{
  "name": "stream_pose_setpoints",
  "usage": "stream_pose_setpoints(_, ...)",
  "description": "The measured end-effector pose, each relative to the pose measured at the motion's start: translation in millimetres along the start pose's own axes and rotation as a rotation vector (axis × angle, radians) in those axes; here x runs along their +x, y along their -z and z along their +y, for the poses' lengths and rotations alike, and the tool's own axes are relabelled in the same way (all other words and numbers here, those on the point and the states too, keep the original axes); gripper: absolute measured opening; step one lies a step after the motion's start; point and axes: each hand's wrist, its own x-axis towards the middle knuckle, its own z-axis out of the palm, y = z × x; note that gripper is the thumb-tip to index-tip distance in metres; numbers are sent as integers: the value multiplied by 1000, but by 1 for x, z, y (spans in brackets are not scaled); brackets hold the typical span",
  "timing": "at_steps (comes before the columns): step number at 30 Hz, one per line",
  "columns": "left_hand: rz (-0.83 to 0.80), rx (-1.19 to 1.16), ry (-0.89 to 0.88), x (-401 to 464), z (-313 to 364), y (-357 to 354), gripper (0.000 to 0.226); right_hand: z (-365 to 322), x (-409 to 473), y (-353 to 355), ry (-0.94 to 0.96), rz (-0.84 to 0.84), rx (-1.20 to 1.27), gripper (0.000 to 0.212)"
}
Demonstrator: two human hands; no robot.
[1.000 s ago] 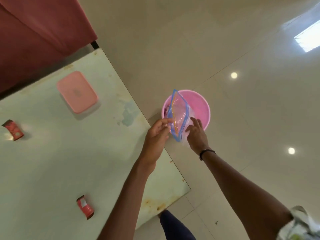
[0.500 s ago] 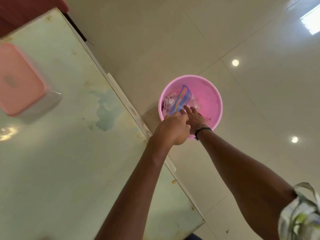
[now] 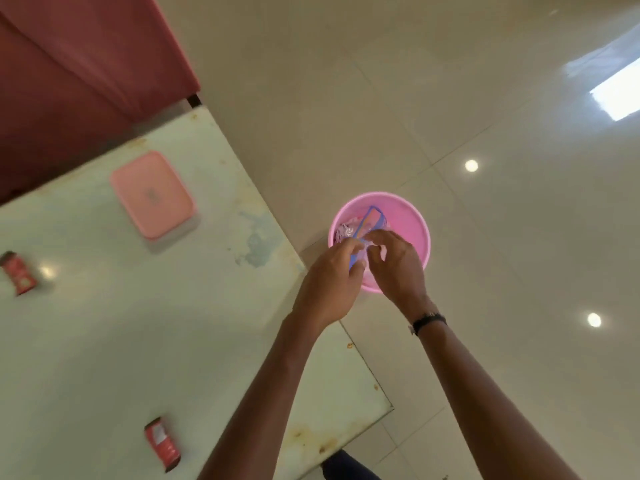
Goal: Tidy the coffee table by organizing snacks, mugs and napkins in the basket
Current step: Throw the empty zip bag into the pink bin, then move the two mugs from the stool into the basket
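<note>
Pink plastic formed the round basket (image 3: 412, 230), which stood on the glossy tiled floor (image 3: 381, 98) just beside the corner of the pale green coffee table (image 3: 138, 341). We held a clear zip bag with a blue edge (image 3: 370, 220) over the near side of the basket, its upper end tilted inward above the crumpled wrappers (image 3: 343, 232) that lay against the basket's left wall. Our left hand (image 3: 329, 289) was closed on the lower blue edge of the bag, thumb and fingers pinched together. Our right hand (image 3: 398, 265) met it from the other side, fingertips curled onto the same end of the bag; a dark band (image 3: 427, 320) circled that wrist. On the table, well apart from the hands, a container with a pink lid (image 3: 152, 194) sat near the far edge. Two small red packets also lay on the table: one red packet (image 3: 17, 273) at the left edge of the view, the other red packet (image 3: 162, 443) near the bottom. A dark red sofa (image 3: 69, 81) stood beyond the table's far edge. Motion blur prevented us from reading any print on the packets.
</note>
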Motion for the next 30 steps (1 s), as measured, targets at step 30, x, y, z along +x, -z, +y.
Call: stream_pose_setpoints(30, 741, -737, 404, -518, -249, 262, 17, -389, -383, -178, 298, -404, 324, 38)
